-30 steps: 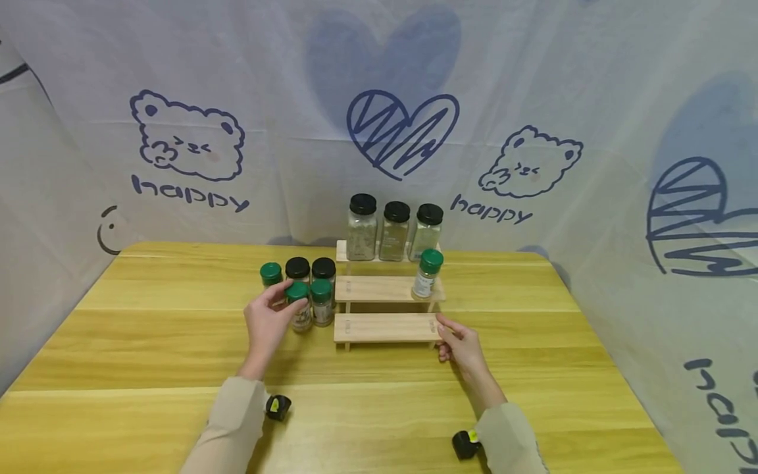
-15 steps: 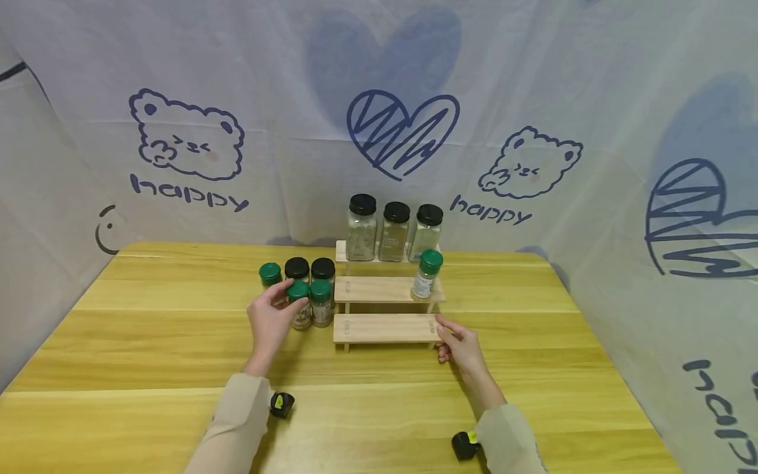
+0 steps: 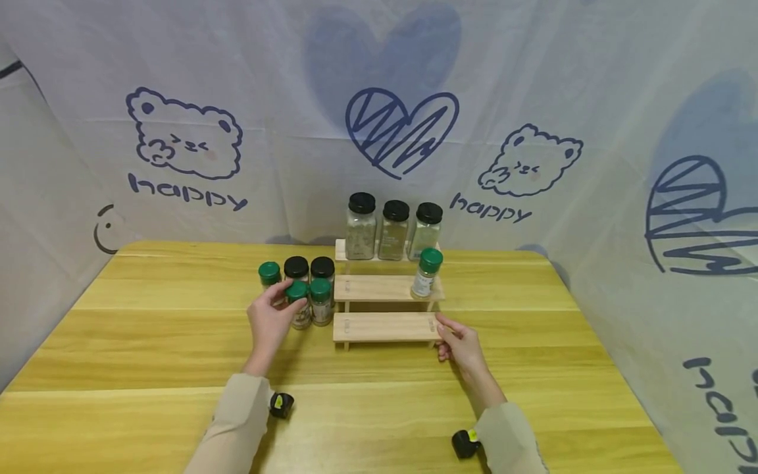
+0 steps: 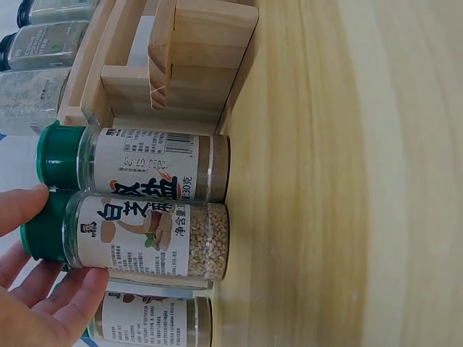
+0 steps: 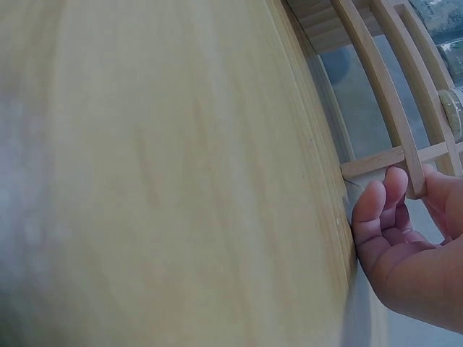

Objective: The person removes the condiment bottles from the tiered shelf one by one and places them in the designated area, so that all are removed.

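Printed cloth (image 3: 284, 99) hangs behind the table (image 3: 148, 342), whose top stretches from its left edge to some jars (image 3: 322, 311). There my left hand (image 3: 272, 321) pinches the seed jar (image 4: 130, 235) by its green cap (image 4: 47, 233), left of the rack (image 3: 379, 288); only the left-wrist view makes out its pale seeds (image 4: 208, 238). My right hand (image 3: 464, 350) grips the right end of the lowest shelf (image 3: 385, 327); the right-wrist view adds fingers (image 5: 371, 206) curled beneath. Outward, that hand has room to the table's right edge.
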Available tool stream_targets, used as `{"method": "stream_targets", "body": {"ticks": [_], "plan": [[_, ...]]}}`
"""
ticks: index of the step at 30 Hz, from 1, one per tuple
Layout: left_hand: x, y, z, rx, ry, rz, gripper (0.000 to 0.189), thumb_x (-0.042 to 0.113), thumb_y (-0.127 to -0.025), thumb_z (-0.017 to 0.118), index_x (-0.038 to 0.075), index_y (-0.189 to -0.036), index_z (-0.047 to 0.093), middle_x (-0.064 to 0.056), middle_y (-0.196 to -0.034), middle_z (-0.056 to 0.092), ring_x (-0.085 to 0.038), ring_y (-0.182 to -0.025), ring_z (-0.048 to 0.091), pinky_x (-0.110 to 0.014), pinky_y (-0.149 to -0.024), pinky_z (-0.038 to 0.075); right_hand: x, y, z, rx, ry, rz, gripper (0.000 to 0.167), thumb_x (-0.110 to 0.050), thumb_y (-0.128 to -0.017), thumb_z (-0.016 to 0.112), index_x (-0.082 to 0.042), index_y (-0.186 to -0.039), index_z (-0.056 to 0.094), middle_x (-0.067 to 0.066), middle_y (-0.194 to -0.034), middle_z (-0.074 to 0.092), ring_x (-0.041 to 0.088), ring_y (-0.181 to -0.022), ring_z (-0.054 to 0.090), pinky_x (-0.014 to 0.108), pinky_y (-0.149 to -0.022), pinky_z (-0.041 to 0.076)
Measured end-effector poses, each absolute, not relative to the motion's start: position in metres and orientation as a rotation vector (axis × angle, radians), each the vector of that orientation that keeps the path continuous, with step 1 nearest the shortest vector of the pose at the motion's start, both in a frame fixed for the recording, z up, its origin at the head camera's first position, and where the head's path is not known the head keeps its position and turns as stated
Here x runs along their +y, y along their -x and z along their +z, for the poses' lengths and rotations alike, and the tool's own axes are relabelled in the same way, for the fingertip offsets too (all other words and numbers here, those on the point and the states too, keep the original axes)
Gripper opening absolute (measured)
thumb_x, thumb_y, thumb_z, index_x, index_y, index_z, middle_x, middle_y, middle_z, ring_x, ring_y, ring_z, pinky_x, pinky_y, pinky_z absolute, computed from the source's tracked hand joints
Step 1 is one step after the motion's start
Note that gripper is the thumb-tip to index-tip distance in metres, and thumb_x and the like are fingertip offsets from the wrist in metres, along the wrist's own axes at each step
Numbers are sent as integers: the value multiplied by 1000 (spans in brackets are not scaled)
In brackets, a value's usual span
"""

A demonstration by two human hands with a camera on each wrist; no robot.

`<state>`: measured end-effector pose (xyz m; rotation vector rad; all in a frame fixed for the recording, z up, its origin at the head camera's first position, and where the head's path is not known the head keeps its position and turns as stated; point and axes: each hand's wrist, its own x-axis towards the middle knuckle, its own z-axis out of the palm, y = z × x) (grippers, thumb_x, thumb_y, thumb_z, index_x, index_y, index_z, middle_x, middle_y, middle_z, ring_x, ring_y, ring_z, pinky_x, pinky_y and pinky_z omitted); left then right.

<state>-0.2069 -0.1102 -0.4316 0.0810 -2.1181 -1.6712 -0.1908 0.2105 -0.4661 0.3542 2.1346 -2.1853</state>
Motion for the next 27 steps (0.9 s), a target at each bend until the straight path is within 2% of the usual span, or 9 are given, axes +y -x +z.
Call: {"method": "stream_targets", "body": {"ticks": [15, 21, 27], "plan": [[-111, 204, -432, -2107, -70, -1671, 41, -3, -70, 73, -6, -109, 60, -21, -105, 60, -30, -94, 58, -36, -76, 50, 210, 191, -468, 2130, -352, -2192, 34, -6, -92, 49, 3, -124, 49, 4, -57, 56, 7, -40, 46, 20, -40, 44], [-110, 203, -432, -2089, -65, -1617, 41, -2, -69, 74, -6, -108, 59, -21, -102, 59, -31, -89, 57, -42, -76, 49, 211, 192, -468, 2130, -356, -2183, 34, -6, -91, 50, 3, -124, 50, 6, -58, 57, 8, -41, 47, 21, -40, 45], [-106, 199, -427, -2062, -42, -1579, 42, -4, -68, 74, -7, -107, 58, -21, -101, 55, -35, -91, 52, -48, -75, 46, 211, 191, -467, 2131, -354, -2184, 33, -6, -92, 49, 3, -124, 50, 6, -58, 56, 8, -41, 47, 20, -40, 44]]}}
